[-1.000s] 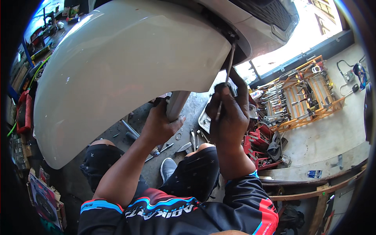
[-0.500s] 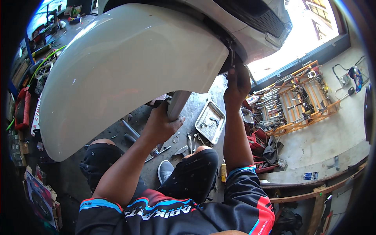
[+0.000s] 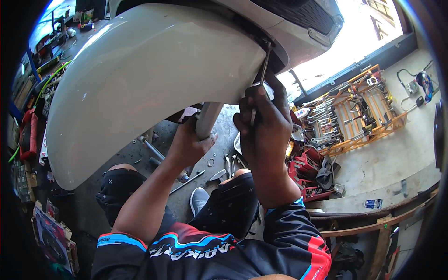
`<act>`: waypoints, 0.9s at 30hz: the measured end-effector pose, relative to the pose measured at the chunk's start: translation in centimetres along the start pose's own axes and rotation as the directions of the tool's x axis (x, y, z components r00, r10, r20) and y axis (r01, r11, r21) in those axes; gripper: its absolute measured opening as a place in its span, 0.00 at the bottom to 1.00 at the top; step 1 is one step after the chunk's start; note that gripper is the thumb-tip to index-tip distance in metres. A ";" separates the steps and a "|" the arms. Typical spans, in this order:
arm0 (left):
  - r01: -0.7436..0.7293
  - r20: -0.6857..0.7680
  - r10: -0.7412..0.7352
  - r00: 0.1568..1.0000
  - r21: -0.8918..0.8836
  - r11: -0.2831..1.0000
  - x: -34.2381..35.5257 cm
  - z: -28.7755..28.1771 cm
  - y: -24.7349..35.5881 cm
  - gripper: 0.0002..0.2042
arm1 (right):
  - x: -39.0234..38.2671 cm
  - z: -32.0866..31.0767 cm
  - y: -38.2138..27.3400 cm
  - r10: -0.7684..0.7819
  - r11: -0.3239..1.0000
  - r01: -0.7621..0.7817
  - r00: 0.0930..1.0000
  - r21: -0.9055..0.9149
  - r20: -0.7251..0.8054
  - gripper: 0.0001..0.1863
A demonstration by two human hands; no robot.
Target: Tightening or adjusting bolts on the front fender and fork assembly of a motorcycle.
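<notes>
A large glossy white motorcycle fender (image 3: 149, 70) fills the upper left, curving down toward my left. Below its inner edge, my left hand (image 3: 187, 142) is wrapped round a thick grey metal tube, probably a fork leg (image 3: 210, 117); the tube's upper end is hidden behind the fender. My right hand (image 3: 268, 116) grips a slim metal wrench (image 3: 265, 67) at the fender's right corner. The wrench's far end reaches up to the dark gap beneath the white front bodywork (image 3: 294, 30). What it meets there is too small to make out.
Loose tools, among them a spanner (image 3: 227, 163), lie on the floor near my grey shoe (image 3: 199, 198). A pale tray is mostly behind my right hand. An orange rack (image 3: 357, 112) of tools and a red toolbox (image 3: 305, 168) stand at the right.
My right hand has come down and nearer, now lower on the wrench, whose shaft shows more. It covers most of the tray. My left hand still holds the tube.
</notes>
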State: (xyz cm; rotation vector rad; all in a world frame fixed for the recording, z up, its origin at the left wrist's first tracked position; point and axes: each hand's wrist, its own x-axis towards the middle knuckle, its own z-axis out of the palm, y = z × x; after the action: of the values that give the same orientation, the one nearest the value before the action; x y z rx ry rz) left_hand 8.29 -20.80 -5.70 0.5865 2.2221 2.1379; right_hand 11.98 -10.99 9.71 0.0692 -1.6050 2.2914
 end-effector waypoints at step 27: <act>0.001 -0.013 -0.001 1.000 0.016 1.000 -0.2 0.0 -0.4 0.23 | 0.4 -0.1 0.4 -0.001 0.999 0.000 1.000 -0.046 -0.031 0.18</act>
State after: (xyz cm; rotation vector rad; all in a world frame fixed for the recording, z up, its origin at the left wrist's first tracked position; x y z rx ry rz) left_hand 8.35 -20.84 -6.13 0.5732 2.2479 2.1319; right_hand 11.53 -10.91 9.35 0.0225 -1.6408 2.2426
